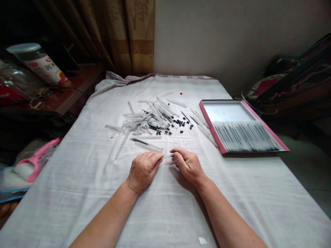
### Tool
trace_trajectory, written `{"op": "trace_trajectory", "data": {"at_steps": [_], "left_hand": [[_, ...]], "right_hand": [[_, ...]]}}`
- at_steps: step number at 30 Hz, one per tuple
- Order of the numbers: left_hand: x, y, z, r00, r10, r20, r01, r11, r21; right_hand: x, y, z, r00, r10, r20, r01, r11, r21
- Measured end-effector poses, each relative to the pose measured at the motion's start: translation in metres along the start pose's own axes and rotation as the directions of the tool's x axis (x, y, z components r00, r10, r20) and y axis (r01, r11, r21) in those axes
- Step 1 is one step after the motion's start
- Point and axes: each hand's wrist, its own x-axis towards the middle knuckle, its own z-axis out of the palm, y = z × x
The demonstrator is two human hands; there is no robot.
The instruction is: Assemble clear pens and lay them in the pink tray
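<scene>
Pen barrel point(168, 156) pinched at both ends between left hand point(143, 168) and right hand point(188, 165), mid-table toward near edge | keep axis straight, push square, don't bend | loose parts pile point(152, 119) toward far edge | tray point(219, 137) right edge

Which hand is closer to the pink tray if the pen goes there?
Probably the right hand. The pink tray with its row of pens lies on that side, while the left hand is further from it. Both hands pinch the clear pen now.
</scene>
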Motion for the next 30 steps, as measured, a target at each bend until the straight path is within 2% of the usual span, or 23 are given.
{"op": "trace_trajectory", "data": {"at_steps": [3, 6, 15, 18, 26, 30], "left_hand": [[0.0003, -0.0011, -0.0013, 1.000, -0.014, -0.009, 0.014, 1.000, -0.003], [0.0001, -0.0021, -0.0017, 1.000, -0.015, -0.015, 0.015, 1.000, 0.002], [0.0014, -0.0002, 0.0008, 0.999, 0.032, -0.011, -0.032, 1.000, 0.000], [0.0018, 0.0006, 0.0005, 0.999, 0.052, -0.018, -0.052, 0.999, -0.005], [0.0014, -0.0016, -0.0017, 1.000, 0.012, -0.020, -0.013, 1.000, -0.016], [0.0008, -0.0033, -0.0011, 1.000, 0.001, -0.021, -0.002, 1.000, -0.025]], "right_hand": [[-0.0028, 0.0014, 0.0002, 0.999, 0.025, 0.023, -0.028, 0.993, 0.118], [-0.0035, 0.0017, 0.0014, 1.000, -0.005, 0.014, 0.003, 0.991, 0.136], [0.0016, -0.0017, 0.0031, 0.995, -0.093, -0.033, 0.084, 0.976, -0.201], [0.0022, 0.0022, 0.0034, 0.994, -0.101, -0.039, 0.089, 0.968, -0.236], [-0.0042, -0.0015, -0.0003, 0.997, -0.074, 0.006, 0.074, 0.997, -0.010], [-0.0048, -0.0025, 0.0028, 0.994, -0.109, -0.014, 0.109, 0.994, -0.006]]}}
